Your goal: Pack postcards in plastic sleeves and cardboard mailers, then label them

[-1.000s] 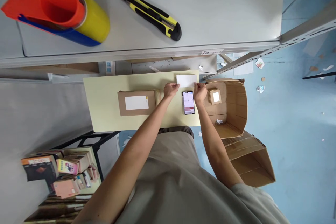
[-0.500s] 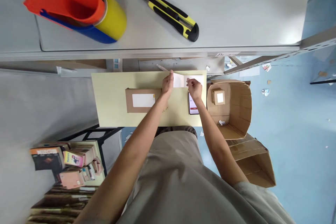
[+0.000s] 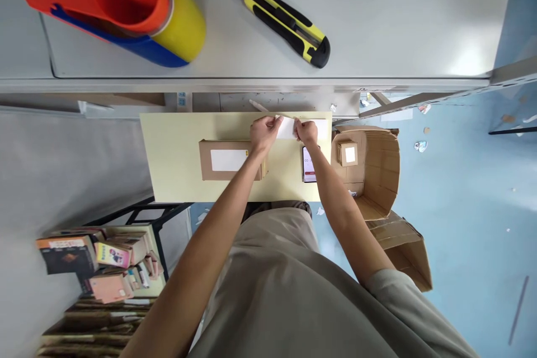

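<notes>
At the far edge of the pale yellow board (image 3: 176, 151), both hands pinch a white paper label (image 3: 286, 128). My left hand (image 3: 263, 133) grips its left end between thumb and fingers. My right hand (image 3: 307, 131) is closed on its right end. More white paper (image 3: 322, 127) lies flat just right of my right hand. A flat cardboard box (image 3: 205, 161) with a white label on top sits near my left wrist. Below my right hand lies a phone (image 3: 309, 165) with its screen lit, partly covered by the forearm.
A grey shelf (image 3: 398, 22) above the board bears a yellow tape roll in a red and blue dispenser (image 3: 188, 28) and a box cutter (image 3: 285, 21). An open carton (image 3: 381, 170) at the right holds small boxes (image 3: 348, 154). Books (image 3: 111, 288) are stacked at lower left.
My left hand has turned from flat along the paper's edge to pinching its end. My right hand has moved slightly left and grips the label. The camera view has shifted a little.
</notes>
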The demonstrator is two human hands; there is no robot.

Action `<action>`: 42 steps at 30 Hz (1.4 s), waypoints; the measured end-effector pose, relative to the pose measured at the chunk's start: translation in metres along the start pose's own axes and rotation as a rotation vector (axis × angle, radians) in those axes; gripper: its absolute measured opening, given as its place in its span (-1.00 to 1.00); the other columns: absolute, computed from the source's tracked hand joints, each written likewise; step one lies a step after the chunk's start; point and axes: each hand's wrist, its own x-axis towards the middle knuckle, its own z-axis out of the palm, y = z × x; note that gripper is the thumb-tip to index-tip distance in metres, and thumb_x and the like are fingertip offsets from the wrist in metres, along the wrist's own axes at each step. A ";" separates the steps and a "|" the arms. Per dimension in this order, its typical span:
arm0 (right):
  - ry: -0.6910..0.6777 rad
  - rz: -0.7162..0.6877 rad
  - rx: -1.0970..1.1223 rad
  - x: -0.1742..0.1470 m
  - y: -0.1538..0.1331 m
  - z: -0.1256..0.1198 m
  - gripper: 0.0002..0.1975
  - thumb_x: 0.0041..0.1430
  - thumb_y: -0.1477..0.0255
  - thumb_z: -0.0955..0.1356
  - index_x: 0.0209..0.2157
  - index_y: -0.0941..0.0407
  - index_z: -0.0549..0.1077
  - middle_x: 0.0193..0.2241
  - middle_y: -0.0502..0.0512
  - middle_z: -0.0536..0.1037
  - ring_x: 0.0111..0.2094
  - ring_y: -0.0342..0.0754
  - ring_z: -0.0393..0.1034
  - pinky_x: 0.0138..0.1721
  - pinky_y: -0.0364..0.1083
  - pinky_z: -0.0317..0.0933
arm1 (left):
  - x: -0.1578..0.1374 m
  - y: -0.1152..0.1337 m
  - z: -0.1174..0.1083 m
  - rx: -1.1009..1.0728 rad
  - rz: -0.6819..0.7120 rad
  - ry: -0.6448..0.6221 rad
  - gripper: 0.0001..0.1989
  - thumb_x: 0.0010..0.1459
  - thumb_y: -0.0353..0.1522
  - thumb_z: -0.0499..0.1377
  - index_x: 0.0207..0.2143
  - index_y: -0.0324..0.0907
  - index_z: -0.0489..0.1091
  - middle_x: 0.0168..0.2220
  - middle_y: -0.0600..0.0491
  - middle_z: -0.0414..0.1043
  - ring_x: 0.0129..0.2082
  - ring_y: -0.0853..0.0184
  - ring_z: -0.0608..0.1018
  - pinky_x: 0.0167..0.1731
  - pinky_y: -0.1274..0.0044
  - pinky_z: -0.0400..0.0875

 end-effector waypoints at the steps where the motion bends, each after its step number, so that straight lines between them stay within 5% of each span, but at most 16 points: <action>1: -0.003 -0.002 0.004 0.000 0.001 0.000 -0.36 0.56 0.21 0.36 -0.67 0.05 0.38 -0.74 -0.04 0.48 -0.72 -0.17 0.38 -0.40 -0.20 0.34 | 0.000 0.000 -0.001 0.040 0.028 0.008 -0.73 0.33 -0.17 0.33 -0.34 -0.16 0.61 -0.30 0.02 0.69 -0.21 0.23 0.67 -0.15 0.53 0.47; 12: -0.010 0.034 0.098 -0.002 0.000 0.001 -0.36 0.47 -0.01 0.42 -0.62 0.08 0.43 -0.75 -0.02 0.47 -0.70 -0.15 0.43 -0.56 -0.22 0.33 | -0.002 0.007 -0.008 0.225 0.008 0.063 -0.74 0.35 -0.24 0.29 -0.38 -0.17 0.62 -0.36 -0.02 0.66 -0.33 0.21 0.61 -0.20 0.46 0.39; 21: -0.027 0.085 0.180 -0.003 -0.001 0.002 -0.41 0.55 0.16 0.39 -0.61 0.08 0.43 -0.67 0.03 0.58 -0.69 -0.19 0.48 -0.53 -0.28 0.42 | -0.051 0.011 -0.012 0.247 -0.009 0.029 -0.71 0.42 -0.20 0.23 -0.26 -0.16 0.66 -0.22 -0.04 0.73 -0.25 0.23 0.65 -0.19 0.50 0.38; 29: -0.110 0.037 0.052 0.002 0.007 -0.004 -0.56 0.52 0.42 0.38 -0.53 0.13 0.51 -0.68 -0.02 0.58 -0.70 -0.20 0.47 -0.49 -0.29 0.39 | -0.031 0.007 -0.010 0.322 0.071 0.043 -0.72 0.42 -0.20 0.23 -0.22 -0.17 0.66 -0.17 -0.04 0.73 -0.18 0.21 0.67 -0.16 0.50 0.39; 42: -0.072 0.040 0.010 0.002 0.011 -0.002 -0.57 0.53 0.40 0.35 -0.51 0.12 0.54 -0.62 0.03 0.65 -0.59 -0.17 0.60 -0.39 -0.30 0.41 | -0.023 0.001 -0.012 0.398 0.089 0.044 -0.71 0.40 -0.21 0.24 -0.27 -0.18 0.68 -0.22 -0.08 0.73 -0.26 0.19 0.66 -0.19 0.45 0.40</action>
